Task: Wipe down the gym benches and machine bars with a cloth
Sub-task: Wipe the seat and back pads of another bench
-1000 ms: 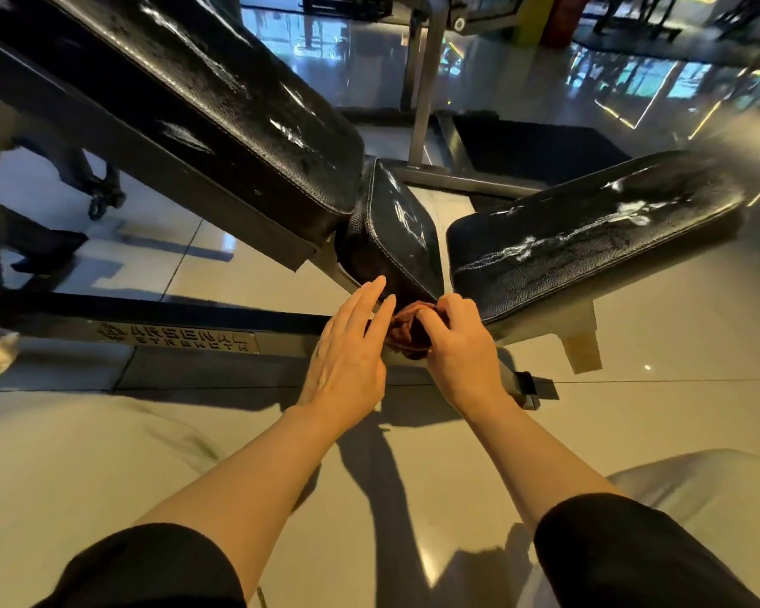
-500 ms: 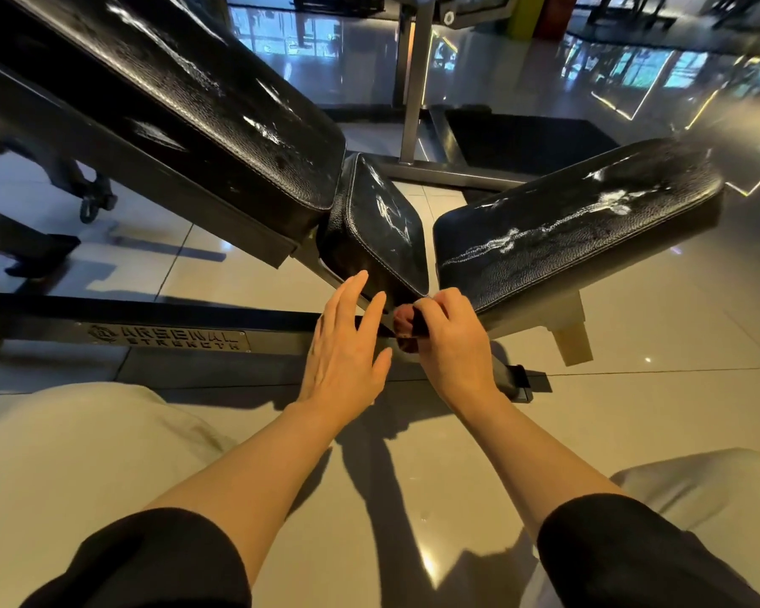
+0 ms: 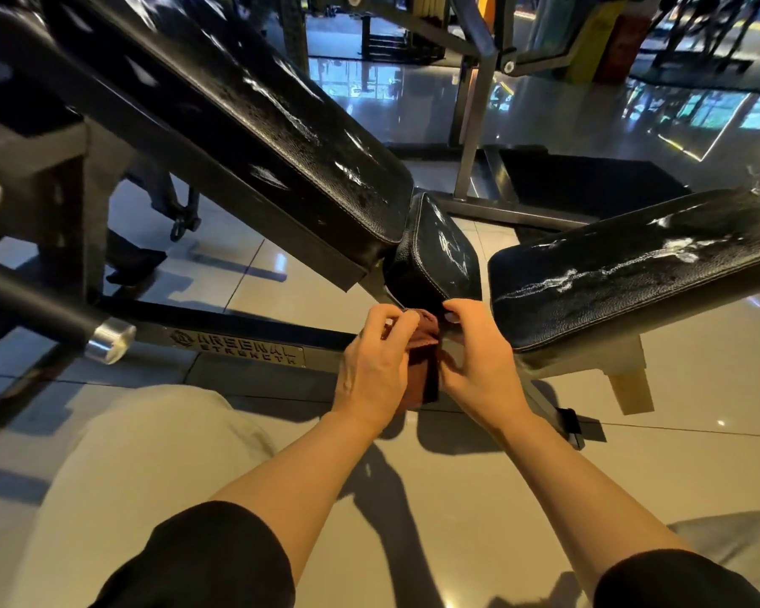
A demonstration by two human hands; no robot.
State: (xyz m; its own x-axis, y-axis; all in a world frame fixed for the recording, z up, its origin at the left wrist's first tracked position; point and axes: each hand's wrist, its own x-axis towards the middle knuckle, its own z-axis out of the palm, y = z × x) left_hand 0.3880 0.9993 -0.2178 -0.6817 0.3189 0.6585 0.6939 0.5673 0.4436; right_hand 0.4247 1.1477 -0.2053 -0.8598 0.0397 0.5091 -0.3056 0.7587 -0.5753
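**Two hands, one soft cloth, three black pads**

The cloth (image 3: 420, 366) is dark red. It sits between the two hands, just below the small pad (image 3: 439, 256), a little above the middle of the picture. The left hand (image 3: 371, 366) curls its fingers around the left side of the cloth and grips it. The right hand (image 3: 479, 362) has bent fingers at the cloth's right edge. It looks like it pinches the cloth too, but the fingertips are partly hidden, so I am not fully sure.

The cloth looks soft, light and floppy. I think it will fold and bunch up easily. It is best to hold it in a wad in the palm, so a flat part can rub the pads. It will not break.

The pads look firm and bumpy, with white worn marks. They look a bit shiny, so the cloth may slide over them easily.

Now I count. There is one cloth. There are two hands. There are three black pads: a long pad (image 3: 255, 125) at 11 o'clock, the small pad in the middle, and a wide pad (image 3: 632, 274) at 2 o'clock. One bar with a silver end (image 3: 106, 340) pokes in at 9 o'clock.
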